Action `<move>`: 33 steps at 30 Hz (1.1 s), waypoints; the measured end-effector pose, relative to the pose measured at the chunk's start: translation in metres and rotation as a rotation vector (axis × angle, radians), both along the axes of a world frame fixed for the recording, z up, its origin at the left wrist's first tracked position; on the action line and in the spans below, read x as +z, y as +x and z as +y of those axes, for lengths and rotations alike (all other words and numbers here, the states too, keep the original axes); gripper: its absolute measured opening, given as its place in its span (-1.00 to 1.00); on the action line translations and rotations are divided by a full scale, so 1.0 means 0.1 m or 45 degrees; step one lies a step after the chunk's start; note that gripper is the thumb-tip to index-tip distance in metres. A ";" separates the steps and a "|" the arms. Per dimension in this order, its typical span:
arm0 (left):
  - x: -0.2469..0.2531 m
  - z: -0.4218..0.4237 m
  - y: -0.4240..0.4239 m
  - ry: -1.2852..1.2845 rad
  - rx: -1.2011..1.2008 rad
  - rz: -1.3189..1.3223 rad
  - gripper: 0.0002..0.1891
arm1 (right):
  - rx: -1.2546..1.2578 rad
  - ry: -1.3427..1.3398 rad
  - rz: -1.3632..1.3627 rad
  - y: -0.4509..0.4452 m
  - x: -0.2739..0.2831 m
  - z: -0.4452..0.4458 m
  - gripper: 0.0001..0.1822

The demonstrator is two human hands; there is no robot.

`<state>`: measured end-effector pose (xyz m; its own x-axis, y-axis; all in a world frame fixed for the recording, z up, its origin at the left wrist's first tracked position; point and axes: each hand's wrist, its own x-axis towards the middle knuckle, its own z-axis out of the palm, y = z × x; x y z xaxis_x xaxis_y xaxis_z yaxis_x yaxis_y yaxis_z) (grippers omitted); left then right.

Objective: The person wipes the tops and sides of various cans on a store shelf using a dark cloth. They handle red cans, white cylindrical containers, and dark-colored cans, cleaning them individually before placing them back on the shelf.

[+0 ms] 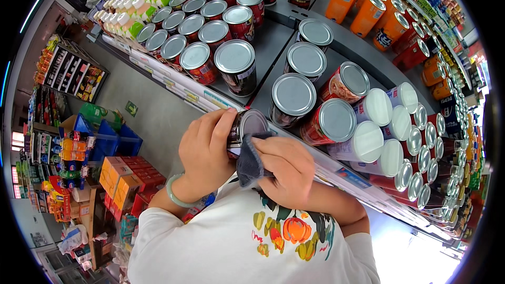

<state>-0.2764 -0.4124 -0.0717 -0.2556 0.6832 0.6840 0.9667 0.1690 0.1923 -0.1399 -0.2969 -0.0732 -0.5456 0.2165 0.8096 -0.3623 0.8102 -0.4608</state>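
My left hand (207,144) grips a dark tin can (236,130) close to my chest, just off the front edge of the shelf. A dark grey cloth (251,161) is bunched in my right hand (286,167) and lies against the can's side and rim. Part of the can is hidden by the cloth and my fingers. Beyond my hands, a large dark can (235,63) stands at the shelf's front, with rows of red cans (195,61) behind and left of it. To the right stand a large silver-lidded can (294,96) and a red can (329,122).
White-capped bottles (126,23) fill the shelf's far left; orange drink cans (369,12) stand on a raised tier at the back. White-lidded cans (365,142) are at the right. A price-label rail (177,86) runs along the front edge. Boxes (118,175) and blue crates (108,138) stand at the left.
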 end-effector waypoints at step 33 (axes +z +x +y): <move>0.25 -0.11 -0.03 -0.270 -0.071 -0.487 -0.17 | -0.162 0.334 -0.346 0.05 0.01 0.05 -0.47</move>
